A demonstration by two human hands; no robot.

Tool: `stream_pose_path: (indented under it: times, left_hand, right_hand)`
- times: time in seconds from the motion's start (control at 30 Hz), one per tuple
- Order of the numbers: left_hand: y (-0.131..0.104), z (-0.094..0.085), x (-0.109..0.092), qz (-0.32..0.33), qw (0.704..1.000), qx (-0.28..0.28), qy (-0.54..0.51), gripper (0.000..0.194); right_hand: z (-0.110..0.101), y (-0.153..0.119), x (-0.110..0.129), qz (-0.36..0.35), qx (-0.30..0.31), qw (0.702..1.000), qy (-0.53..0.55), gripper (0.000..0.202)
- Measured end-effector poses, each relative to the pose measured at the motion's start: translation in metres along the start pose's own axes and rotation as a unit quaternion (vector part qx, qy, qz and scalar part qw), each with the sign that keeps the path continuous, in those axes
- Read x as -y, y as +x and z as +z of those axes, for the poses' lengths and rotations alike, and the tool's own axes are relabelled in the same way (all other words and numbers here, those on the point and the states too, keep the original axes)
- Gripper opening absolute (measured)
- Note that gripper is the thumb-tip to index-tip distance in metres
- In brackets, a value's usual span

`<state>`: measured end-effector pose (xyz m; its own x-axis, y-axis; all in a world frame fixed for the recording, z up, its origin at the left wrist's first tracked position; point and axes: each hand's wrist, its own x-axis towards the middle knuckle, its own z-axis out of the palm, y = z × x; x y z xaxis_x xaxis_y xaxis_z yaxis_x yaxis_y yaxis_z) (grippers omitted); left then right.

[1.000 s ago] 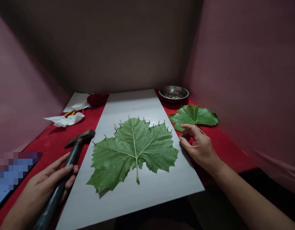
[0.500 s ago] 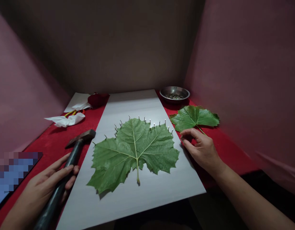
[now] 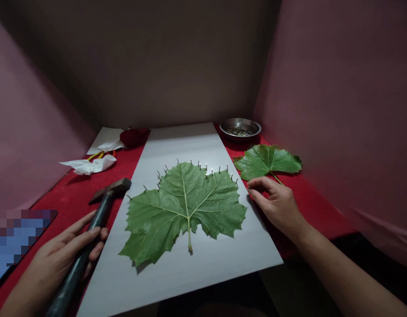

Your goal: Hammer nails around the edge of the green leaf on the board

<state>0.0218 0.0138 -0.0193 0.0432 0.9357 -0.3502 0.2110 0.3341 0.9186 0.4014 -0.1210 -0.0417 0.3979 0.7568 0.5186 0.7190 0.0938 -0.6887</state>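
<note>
My left hand [image 3: 66, 251] is wrapped round the dark handle of a hammer [image 3: 106, 206], whose metal head points away from me beside the board's left edge. A large green leaf [image 3: 170, 204] lies flat on a long white board [image 3: 236, 257], its stem toward me. Several thin nails [image 3: 219, 169] stand upright along the leaf's upper outline. At the board's right edge is my right hand [image 3: 279, 204], thumb and forefinger pinched together. Whatever those fingertips hold is too small to make out.
Behind my right hand, a second green leaf [image 3: 267, 160] rests on the red cloth [image 3: 317, 200]. A metal bowl [image 3: 240, 137] of small nails stands beyond it. On the left are crumpled white tissue [image 3: 94, 165], yellow-and-red handles [image 3: 99, 155], a dark red object [image 3: 133, 137] and a blurred screen [image 3: 21, 242].
The view has shifted very slightly. Both hands, the hammer and the leaf keep their places.
</note>
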Motion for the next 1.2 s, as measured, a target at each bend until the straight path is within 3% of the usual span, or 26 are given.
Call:
stream_pose_path:
  times: [0.43, 0.63, 0.77, 0.93, 1.2]
  left_hand:
    - [0.004, -0.001, 0.001, -0.009, 1.0, -0.004, 0.007, 0.064]
    - [0.008, -0.006, 0.003, -0.001, 1.0, 0.0, -0.011, 0.068]
    - [0.007, -0.004, 0.004, 0.003, 1.0, -0.013, -0.006, 0.066]
    - [0.005, 0.0, 0.005, -0.004, 1.0, 0.012, -0.019, 0.057]
    - [0.009, -0.007, 0.008, -0.006, 1.0, 0.006, 0.003, 0.059]
  right_hand:
    - [0.002, 0.016, 0.003, 0.127, 0.065, 0.983, 0.114, 0.014]
    - [0.0, 0.033, 0.01, 0.08, 0.081, 0.987, 0.111, 0.015]
    - [0.007, 0.028, 0.007, 0.067, 0.084, 0.991, 0.083, 0.013]
    - [0.01, 0.022, 0.002, 0.055, 0.076, 0.995, 0.045, 0.01]
    - [0.011, 0.021, 0.001, 0.05, 0.069, 0.996, 0.032, 0.014]
